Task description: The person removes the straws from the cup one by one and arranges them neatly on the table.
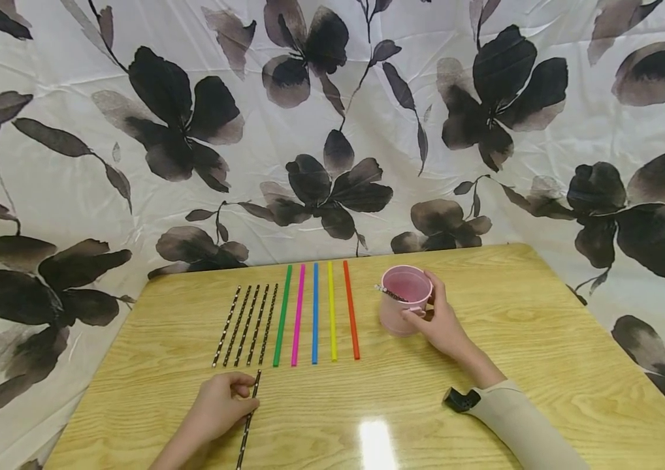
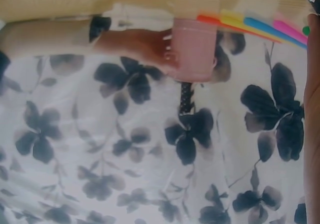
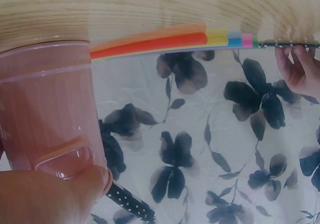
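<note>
My left hand (image 1: 221, 405) pinches a black patterned straw (image 1: 248, 421) between thumb and fingers, low over the near left of the table. Its near end runs out of the head view. My right hand (image 1: 441, 323) grips a pink cup (image 1: 397, 320) by its rim and side, the thumb near a small handle. A black dotted straw (image 3: 131, 201) leans inside the cup and pokes out past the rim. Whether others are with it I cannot tell for sure. In the left wrist view the cup (image 2: 194, 49) appears upside down with the right hand beside it.
Several black patterned straws (image 1: 247, 326) lie side by side on the wooden table (image 1: 485, 287). To their right lie a green straw (image 1: 282, 316), a pink straw (image 1: 298, 316), a blue straw (image 1: 315, 313), a yellow straw (image 1: 332, 312) and a red straw (image 1: 351, 310). Flowered cloth (image 1: 403, 150) hangs behind.
</note>
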The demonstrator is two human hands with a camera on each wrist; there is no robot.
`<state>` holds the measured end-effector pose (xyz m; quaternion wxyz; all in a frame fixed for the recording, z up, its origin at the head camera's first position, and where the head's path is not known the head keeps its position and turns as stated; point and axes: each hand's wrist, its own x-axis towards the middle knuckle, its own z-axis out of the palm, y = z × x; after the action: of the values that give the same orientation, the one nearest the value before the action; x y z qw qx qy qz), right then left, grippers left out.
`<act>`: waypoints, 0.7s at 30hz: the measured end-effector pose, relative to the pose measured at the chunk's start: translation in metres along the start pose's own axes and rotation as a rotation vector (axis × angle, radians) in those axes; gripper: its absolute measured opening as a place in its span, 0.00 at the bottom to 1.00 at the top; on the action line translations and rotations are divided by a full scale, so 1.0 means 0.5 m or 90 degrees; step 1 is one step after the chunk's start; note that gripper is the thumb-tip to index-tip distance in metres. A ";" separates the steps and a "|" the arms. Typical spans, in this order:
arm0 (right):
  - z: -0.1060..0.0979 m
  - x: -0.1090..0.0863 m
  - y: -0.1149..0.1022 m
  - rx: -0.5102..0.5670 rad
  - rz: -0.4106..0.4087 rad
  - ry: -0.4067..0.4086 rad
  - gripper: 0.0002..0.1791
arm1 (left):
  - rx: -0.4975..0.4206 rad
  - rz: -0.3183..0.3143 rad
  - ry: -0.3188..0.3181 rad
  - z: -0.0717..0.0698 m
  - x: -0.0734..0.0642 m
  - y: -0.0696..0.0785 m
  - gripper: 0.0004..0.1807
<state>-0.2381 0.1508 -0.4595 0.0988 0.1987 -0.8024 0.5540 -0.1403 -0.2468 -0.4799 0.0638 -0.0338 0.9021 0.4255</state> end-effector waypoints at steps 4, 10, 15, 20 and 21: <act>0.000 0.000 0.003 0.001 0.010 -0.004 0.48 | -0.010 -0.004 0.008 0.003 0.000 0.000 0.20; 0.000 0.002 0.004 0.003 0.008 -0.004 0.48 | -0.024 -0.005 0.008 0.005 0.002 -0.003 0.21; 0.000 0.002 0.004 0.007 0.003 -0.001 0.48 | -0.021 -0.006 0.010 0.005 0.003 -0.004 0.21; 0.000 0.001 0.004 -0.004 -0.002 0.004 0.48 | -0.026 -0.008 0.004 0.006 0.004 -0.004 0.22; 0.000 0.001 0.004 -0.006 -0.001 0.004 0.48 | -0.024 -0.008 0.003 0.006 0.004 -0.004 0.22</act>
<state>-0.2392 0.1514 -0.4612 0.1028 0.1969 -0.8045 0.5509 -0.1419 -0.2456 -0.4835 0.0636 -0.0414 0.8937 0.4422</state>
